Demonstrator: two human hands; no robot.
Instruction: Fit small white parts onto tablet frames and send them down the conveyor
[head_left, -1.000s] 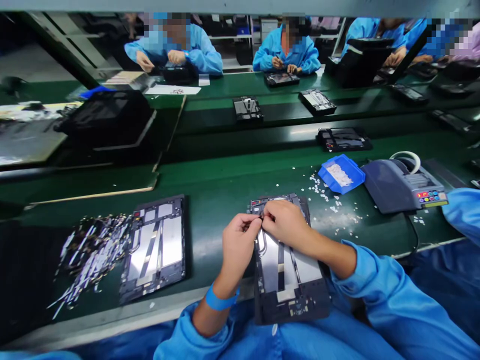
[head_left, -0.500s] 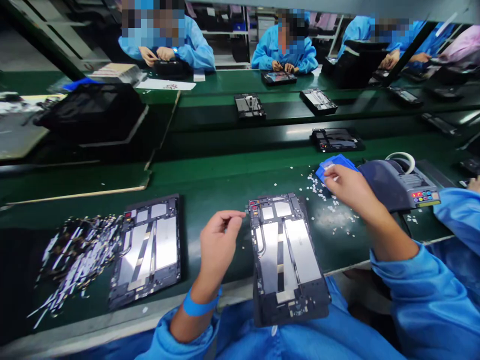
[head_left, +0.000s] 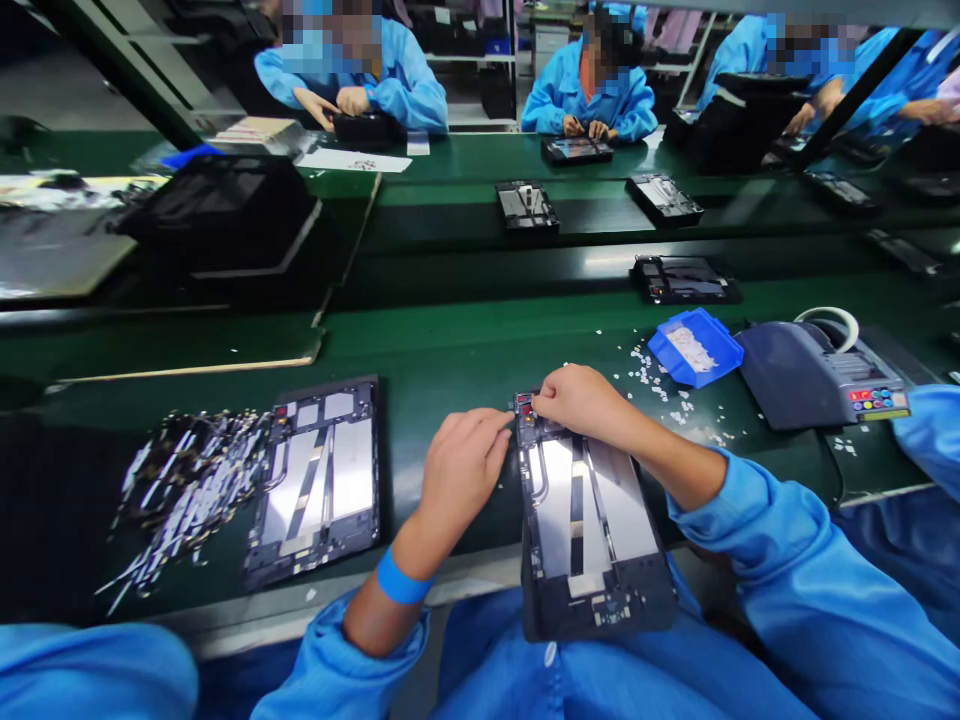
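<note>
An opened tablet housing (head_left: 577, 500), with silver plates and dark ribbon strips, leans over the table's front edge towards me. My right hand (head_left: 589, 405) reaches across its top, thumb and finger pinched at the upper left corner by a small red part. What they pinch is too small to make out. At that same corner, the fingertips of my left hand (head_left: 465, 475) come together against the housing's side edge; anything between them is hidden. A blue tray (head_left: 733, 356) of small white pieces stands beyond my right hand.
Left of my left hand lies a second opened tablet (head_left: 319, 490), beside a heap of thin strips (head_left: 191, 490). Loose white bits (head_left: 679, 410) are scattered near a grey tape dispenser (head_left: 802, 375). Several co-workers sit across the line; a blue sleeve (head_left: 97, 665) shows at lower left.
My right hand has left the blue tray and come left to the tablet's upper corner. My left hand stays close by that corner. The whole view has shifted slightly.
</note>
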